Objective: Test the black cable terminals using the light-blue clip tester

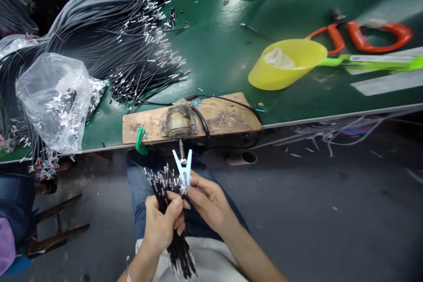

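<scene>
Down below the edge of the green tabletop (218, 48), over the person's lap, the left hand (161, 224) is wrapped around a bundle of thin black wires (165, 194), its fingers (175, 211) curled tight about the middle so the metal-tipped ends fan upward and the tails hang toward the knees. The right hand (206, 200) sits just beside it, fingers drawn together in a pinch at the base of a pale blue clip (183, 169), whose 2 prongs stand open in a V above the wire tips; the clip's lower end touches the bundle where both hands meet. Directly above, a worn wooden block (191, 119) lies at the tabletop's near edge, with a taped lump at its middle, a black cable looping over it and a green clamp (141, 141) at its left end. Left of that, a clear plastic bag (54, 97) rests against a big heap of grey cables (109, 17) with bare metal ends. To the right, a yellow scoop (287, 64) lies on its side near orange-handled pliers (363, 37).
</scene>
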{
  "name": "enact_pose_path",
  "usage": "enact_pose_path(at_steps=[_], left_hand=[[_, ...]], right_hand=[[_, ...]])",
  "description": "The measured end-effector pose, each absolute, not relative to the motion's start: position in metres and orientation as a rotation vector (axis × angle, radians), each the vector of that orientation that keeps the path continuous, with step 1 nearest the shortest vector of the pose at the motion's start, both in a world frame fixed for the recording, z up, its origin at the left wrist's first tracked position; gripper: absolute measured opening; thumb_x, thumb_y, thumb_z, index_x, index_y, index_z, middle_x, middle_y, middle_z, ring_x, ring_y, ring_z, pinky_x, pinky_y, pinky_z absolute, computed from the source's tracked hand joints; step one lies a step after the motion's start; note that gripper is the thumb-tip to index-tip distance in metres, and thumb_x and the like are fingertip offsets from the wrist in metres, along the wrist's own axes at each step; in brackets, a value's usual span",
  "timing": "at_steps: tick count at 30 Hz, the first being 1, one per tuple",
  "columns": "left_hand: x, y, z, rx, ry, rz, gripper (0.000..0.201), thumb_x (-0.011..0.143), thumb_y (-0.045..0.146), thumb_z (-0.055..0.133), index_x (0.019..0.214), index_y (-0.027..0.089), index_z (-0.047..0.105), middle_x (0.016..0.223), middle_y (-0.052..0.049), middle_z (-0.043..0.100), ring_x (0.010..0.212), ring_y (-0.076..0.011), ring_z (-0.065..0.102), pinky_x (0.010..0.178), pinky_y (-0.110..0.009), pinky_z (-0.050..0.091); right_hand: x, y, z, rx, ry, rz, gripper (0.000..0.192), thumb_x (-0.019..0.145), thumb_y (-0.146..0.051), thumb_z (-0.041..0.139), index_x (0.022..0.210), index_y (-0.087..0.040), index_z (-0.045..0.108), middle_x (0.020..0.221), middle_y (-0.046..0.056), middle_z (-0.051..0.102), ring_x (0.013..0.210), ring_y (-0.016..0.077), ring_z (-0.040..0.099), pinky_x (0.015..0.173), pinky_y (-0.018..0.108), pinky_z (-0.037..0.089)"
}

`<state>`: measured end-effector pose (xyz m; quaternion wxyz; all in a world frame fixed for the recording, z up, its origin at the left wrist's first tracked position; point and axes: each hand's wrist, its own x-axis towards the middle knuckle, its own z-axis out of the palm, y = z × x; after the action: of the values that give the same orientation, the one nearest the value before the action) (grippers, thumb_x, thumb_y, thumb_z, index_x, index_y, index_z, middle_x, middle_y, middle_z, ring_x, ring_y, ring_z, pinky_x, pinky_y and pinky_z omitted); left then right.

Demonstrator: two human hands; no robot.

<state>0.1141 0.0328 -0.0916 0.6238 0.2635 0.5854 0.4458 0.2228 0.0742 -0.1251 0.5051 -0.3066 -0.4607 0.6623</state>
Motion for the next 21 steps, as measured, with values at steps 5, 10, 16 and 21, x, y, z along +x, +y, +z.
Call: enact_pose_path(at_steps=[5, 10, 16, 21], left_hand=[[0.112, 0.036, -0.089, 0.615, 1.305, 0.97, 0.043, 0.069, 0.055, 0.061, 0.061, 0.014, 0.055, 0.04, 0.008, 0.03, 0.034, -0.0025, 0.026, 0.033, -0.019, 0.025], [0.111, 0.037, -0.088, 0.62, 1.274, 0.935, 0.048, 0.066, 0.06, 0.061, 0.058, 0.014, 0.053, 0.042, 0.007, 0.032, 0.032, -0.0018, 0.024, 0.03, -0.019, 0.025], [0.113, 0.036, -0.089, 0.693, 1.397, 0.985, 0.037, 0.063, 0.046, 0.071, 0.061, 0.015, 0.051, 0.04, 0.007, 0.037, 0.034, -0.0036, 0.033, 0.035, -0.019, 0.026], [0.112, 0.036, -0.088, 0.743, 1.45, 0.975, 0.034, 0.066, 0.043, 0.069, 0.059, 0.014, 0.054, 0.039, 0.006, 0.038, 0.035, -0.0045, 0.033, 0.036, -0.02, 0.027]], right_hand=[[0.232, 0.079, -0.116, -0.767, -1.205, 1.451, 0.018, 0.082, -0.037, 0.054, 0.084, -0.019, 0.061, 0.077, 0.004, 0.051, 0.07, 0.0169, 0.048, 0.059, 0.028, 0.04], [0.233, 0.082, -0.102, -0.785, -1.283, 1.368, 0.02, 0.082, -0.028, 0.056, 0.065, -0.019, 0.056, 0.065, 0.002, 0.047, 0.062, 0.0156, 0.047, 0.055, 0.028, 0.038], [0.219, 0.07, -0.104, -0.921, -1.239, 1.08, 0.018, 0.081, -0.017, 0.053, 0.063, -0.02, 0.05, 0.063, 0.0, 0.044, 0.058, 0.0146, 0.044, 0.049, 0.026, 0.035], [0.22, 0.066, -0.107, -0.946, -1.439, 0.658, 0.022, 0.076, -0.004, 0.049, 0.08, -0.023, 0.057, 0.072, 0.003, 0.051, 0.068, 0.0188, 0.049, 0.059, 0.032, 0.04]])
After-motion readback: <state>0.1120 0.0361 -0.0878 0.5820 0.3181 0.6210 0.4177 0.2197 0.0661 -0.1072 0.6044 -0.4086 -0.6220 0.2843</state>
